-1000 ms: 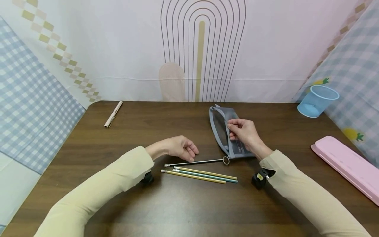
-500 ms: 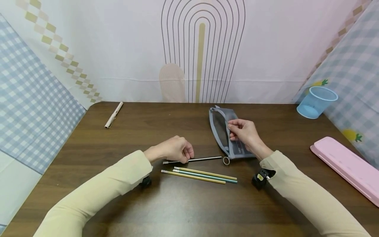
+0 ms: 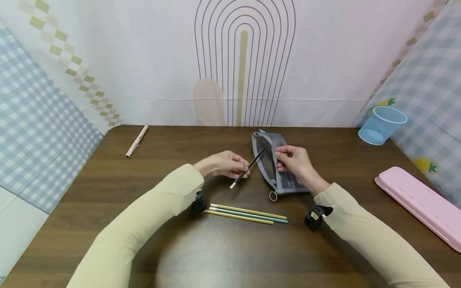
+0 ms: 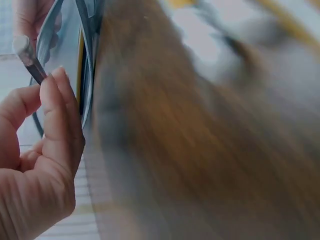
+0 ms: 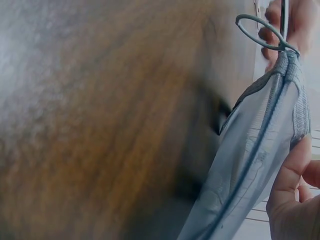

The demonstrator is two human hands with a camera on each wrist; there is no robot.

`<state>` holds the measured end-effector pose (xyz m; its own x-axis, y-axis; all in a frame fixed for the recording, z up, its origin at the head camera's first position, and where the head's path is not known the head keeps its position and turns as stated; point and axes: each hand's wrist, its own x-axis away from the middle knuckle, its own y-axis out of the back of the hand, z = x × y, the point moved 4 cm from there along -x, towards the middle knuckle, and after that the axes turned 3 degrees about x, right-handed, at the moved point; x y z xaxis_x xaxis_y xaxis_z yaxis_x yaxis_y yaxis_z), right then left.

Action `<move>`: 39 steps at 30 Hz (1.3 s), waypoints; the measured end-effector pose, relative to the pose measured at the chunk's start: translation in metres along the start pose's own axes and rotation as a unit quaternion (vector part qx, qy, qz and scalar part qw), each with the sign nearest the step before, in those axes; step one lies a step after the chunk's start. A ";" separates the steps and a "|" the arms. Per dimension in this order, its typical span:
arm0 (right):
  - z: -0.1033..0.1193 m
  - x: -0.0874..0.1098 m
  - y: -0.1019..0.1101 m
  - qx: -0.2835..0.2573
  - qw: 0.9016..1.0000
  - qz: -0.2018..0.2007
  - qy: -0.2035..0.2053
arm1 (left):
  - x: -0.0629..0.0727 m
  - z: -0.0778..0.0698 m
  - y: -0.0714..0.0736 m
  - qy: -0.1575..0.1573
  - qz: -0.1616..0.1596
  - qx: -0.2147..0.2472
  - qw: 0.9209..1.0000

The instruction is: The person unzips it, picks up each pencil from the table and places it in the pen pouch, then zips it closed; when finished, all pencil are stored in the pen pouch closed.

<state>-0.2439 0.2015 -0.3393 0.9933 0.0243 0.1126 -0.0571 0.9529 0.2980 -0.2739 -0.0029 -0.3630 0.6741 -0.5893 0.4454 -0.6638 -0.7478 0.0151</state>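
My left hand (image 3: 229,164) pinches a black pencil (image 3: 255,159) with a pale eraser end. The pencil slants up to the right, its far tip over the mouth of a grey zippered pencil pouch (image 3: 293,182). In the left wrist view the eraser end (image 4: 22,47) sticks out past thumb and fingers. My right hand (image 3: 296,161) pinches the pouch's right-hand edge, and the mouth gapes. From the right wrist, the pouch (image 5: 255,145) shows its zipper and a ring (image 5: 257,31) at one end. Nearer me, two yellow pencils (image 3: 248,219) and a green pencil (image 3: 268,218) lie side by side.
On the brown table (image 3: 180,256) a cream pen (image 3: 137,141) lies at the back left. A blue mesh cup (image 3: 382,126) stands at the back right. In front of it is a long pink case (image 3: 417,204). A patterned cloth (image 3: 162,80) hangs behind.
My left hand has picked the black pencil up off the table and carried it up and right, turning it towards the pouch mouth. The right hand keeps its hold on the pouch edge.
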 end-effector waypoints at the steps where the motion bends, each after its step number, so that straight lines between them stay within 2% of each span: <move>1: 0.000 0.000 0.000 0.000 1.000 0.000 0.000 | -0.005 -0.001 -0.003 0.004 -0.003 0.027 1.000; 5: 0.000 0.000 -0.002 0.001 1.000 0.001 0.001 | -0.024 -0.006 -0.013 0.019 -0.027 0.119 0.992; 8: 0.000 -0.001 -0.003 0.004 1.000 0.001 0.000 | -0.034 -0.009 -0.020 0.024 -0.051 0.152 0.987; 15: 0.004 -0.004 -0.004 0.000 1.000 0.006 0.005 | -0.048 -0.013 -0.035 0.001 -0.098 0.153 0.983; 22: 0.003 -0.002 -0.005 -0.004 1.000 0.011 -0.001 | -0.053 -0.015 -0.048 -0.010 -0.139 0.155 0.978; 39: 0.002 -0.001 -0.005 -0.008 1.000 0.011 0.002 | -0.063 -0.013 -0.070 -0.020 -0.164 0.140 0.976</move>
<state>-0.2445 0.1965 -0.3391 0.9924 0.0461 0.1143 -0.0768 0.9567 0.2809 -0.2746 0.0904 -0.3809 0.8516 -0.3106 0.4223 -0.2983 -0.9495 -0.0969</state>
